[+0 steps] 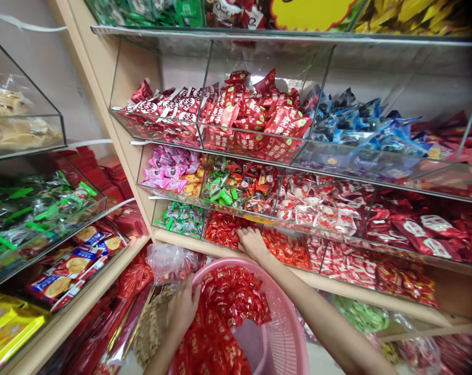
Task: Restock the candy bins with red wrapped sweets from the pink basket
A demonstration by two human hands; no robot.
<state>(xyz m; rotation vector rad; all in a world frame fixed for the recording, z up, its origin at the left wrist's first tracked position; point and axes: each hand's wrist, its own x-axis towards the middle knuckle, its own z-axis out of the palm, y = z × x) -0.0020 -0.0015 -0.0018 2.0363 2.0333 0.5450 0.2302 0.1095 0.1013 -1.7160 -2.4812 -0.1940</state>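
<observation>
A pink plastic basket [286, 312] stands in front of me, with red-wrapped candies [236, 294] heaped inside and part of its mesh inner surface showing. My left hand [183, 304] is closed on the basket's left rim. Beyond the basket, my right hand [251, 242] reaches into the lowest shelf, fingers curled down at a bin of small red-wrapped candies [225, 229]. Whatever lies under those fingers is hidden. Orange-red candies [286, 250] lie just right of that wrist.
Clear-fronted shelf bins above hold red packets [255, 114], blue packets [361, 122] and white-and-red candies [322, 203]. A wooden shelf edge [181, 240] runs behind the basket. Packaged biscuits [72, 268] fill the left shelf. A clear plastic bag [171, 260] sits beside the basket.
</observation>
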